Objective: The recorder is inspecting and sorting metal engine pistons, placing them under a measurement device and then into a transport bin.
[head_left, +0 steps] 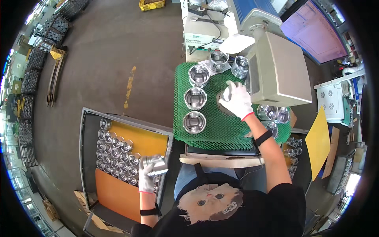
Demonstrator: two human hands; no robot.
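Observation:
My left hand (pixel 146 170), in a white glove, is wrapped round a shiny metal piston (pixel 159 165) lying on its side in the air above the bin on the left. My right hand (pixel 239 99), gloved too, closes on another piston (pixel 226 94) beside the beige machine head; the glove covers most of that part. Three pistons stand in a column along the left of the green mesh mat (pixel 215 132), one being the middle piston (pixel 195 98). Two more, including a piston (pixel 218 61), stand at its far edge. Several others, such as a piston (pixel 267 112), are right of my right hand.
The beige machine head (pixel 280 71) overhangs the mat's right side. Rows of pistons (pixel 114 153) fill part of the metal-walled bin (pixel 83 150) with yellow and orange sheets. A control box (pixel 201 35) stands behind the mat, a screen (pixel 316 31) at far right.

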